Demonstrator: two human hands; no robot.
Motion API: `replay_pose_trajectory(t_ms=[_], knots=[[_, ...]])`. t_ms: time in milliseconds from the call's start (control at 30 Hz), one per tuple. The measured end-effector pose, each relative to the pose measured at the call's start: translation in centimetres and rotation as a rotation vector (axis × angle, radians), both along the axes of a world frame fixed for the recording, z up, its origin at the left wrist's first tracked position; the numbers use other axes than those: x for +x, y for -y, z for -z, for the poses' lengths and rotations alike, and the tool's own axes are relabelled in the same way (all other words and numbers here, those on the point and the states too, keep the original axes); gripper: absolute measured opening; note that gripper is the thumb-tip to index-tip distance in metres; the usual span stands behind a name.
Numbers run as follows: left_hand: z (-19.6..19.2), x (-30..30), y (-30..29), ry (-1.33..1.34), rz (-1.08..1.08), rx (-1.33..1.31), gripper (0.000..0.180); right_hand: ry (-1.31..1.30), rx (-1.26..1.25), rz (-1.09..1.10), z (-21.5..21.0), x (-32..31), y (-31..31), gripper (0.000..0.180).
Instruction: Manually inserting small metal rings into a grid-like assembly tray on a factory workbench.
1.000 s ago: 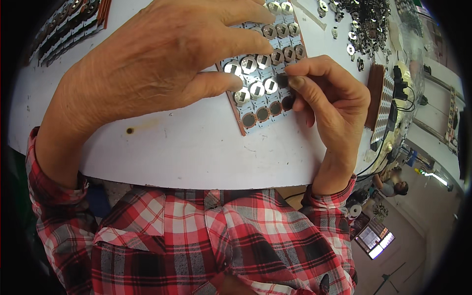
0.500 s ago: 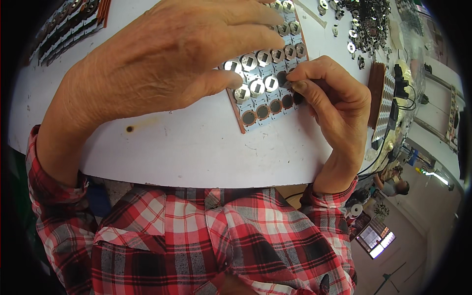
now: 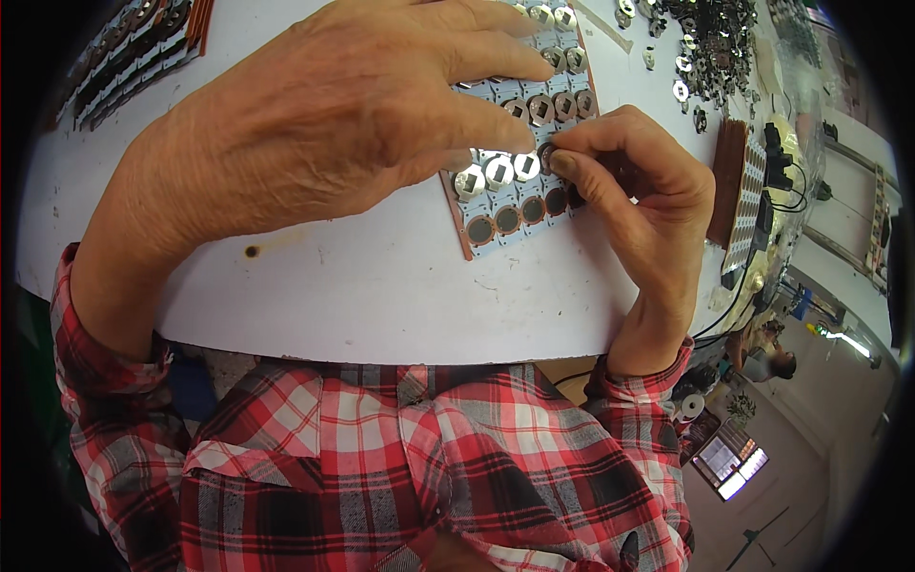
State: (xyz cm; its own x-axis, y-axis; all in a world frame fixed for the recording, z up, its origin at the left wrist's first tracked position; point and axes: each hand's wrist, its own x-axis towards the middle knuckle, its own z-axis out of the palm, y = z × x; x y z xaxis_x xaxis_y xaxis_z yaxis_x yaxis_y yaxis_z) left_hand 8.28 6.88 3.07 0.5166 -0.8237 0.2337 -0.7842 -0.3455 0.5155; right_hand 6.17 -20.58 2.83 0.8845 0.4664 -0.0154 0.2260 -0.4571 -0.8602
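A light-blue panel of small circuit boards [image 3: 473, 250] with copper-coloured edges lies slanted on the white table. Rows of round silver coin-cell holders [image 3: 526, 167], each with a square hole, sit on it. Dark round pads [image 3: 506, 220] show bare along its near row. My right hand [image 3: 658, 186] pinches a coin-cell holder [image 3: 546, 156] between thumb and index finger, at the right end of the second-nearest row. Over the panel's left part spreads my left hand [image 3: 334, 124], open, its index fingertip just above the holders; it hides several of them.
Loose metal holders [image 3: 715, 48] are heaped at the far right. Stacked panels [image 3: 729, 186] stand at the table's right, beside black devices and cables [image 3: 777, 157]. More panels [image 3: 143, 57] lie at the far left. A person [image 3: 767, 357] is in the right background.
My left index finger has come down and nearer, toward the second-nearest row. The holder in my right fingers now sits over the dark pad there. The panel has shifted very slightly.
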Motion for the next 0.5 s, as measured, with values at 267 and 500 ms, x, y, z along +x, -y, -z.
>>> replay_pose_trajectory(t_ms=[267,500], knots=[[-0.7,-0.4,0.1,-0.044,-0.022,-0.005,0.029,-0.112,-0.011,-0.039,-0.7,-0.1,0.0,0.01],[1.1,-1.5,1.6,0.182,-0.121,-0.015,0.045,-0.013,-0.023,-0.094,-0.1,0.9,1.1,0.01]])
